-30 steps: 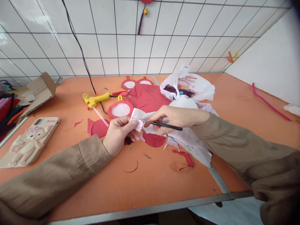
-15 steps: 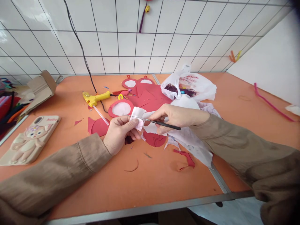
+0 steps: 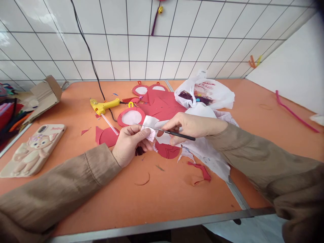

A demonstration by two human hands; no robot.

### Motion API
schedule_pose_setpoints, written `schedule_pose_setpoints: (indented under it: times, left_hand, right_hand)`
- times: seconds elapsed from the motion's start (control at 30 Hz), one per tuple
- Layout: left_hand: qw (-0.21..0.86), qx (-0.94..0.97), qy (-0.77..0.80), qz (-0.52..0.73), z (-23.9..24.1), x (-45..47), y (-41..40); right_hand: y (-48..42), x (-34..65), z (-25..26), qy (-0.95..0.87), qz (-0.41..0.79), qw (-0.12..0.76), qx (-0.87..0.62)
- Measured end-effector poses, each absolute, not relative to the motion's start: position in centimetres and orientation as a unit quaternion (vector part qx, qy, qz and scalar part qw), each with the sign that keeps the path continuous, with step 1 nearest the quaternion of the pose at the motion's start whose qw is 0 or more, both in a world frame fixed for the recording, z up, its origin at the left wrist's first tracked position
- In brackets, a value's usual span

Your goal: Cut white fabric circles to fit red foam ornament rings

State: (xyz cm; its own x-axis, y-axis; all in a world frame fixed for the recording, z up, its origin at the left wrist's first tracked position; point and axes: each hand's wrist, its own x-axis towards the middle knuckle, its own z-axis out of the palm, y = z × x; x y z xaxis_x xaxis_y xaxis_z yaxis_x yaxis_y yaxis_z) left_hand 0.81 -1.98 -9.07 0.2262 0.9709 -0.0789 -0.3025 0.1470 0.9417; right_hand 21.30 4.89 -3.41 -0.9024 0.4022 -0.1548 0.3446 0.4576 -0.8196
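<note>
My left hand [image 3: 133, 140] pinches a small folded piece of white paper [image 3: 151, 122] between thumb and fingers. My right hand [image 3: 181, 126] grips black-handled scissors [image 3: 183, 136], seen almost edge-on. Their thin metal blades cross the white paper near my left fingertips. Beneath both hands lie white sheets [image 3: 202, 150] and a dark red round cutout [image 3: 167, 150]. A red ring with a white centre [image 3: 131, 117] and a yellow loop sits just behind my left hand. A dark tassel [image 3: 139, 151] shows below my left fingers.
A yellow glue gun [image 3: 105, 105] with a clear stick lies left, its cord running up the wall. Red sheets [image 3: 162, 103] and a white plastic bag [image 3: 217, 92] are behind. A cased phone [image 3: 35, 148] and cardboard box [image 3: 47, 96] stand left; red scraps [image 3: 202, 170] lie front right.
The view has shifted very slightly. Both hands, the scissors and the white paper keep nearly the same position.
</note>
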Motion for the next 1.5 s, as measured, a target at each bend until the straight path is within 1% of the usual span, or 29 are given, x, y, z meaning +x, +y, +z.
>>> schedule_pose_setpoints:
  times: [0.53,1.33,1.5]
  left_hand:
    - [0.655,0.426,0.388,0.49,-8.95,0.88,-2.0]
    - [0.655,0.421,0.402,0.482,-8.59,0.98,-2.14]
    - [0.654,0.417,0.405,0.485,-8.63,1.01,-2.18]
  right_hand:
    - [4.68,21.23,-3.09,-0.84,0.477,0.012,-0.257]
    - [5.51,21.91,-4.04,-0.841,0.482,0.007,-0.248]
    - [5.17,21.91,-3.65,-0.834,0.482,0.003,-0.268]
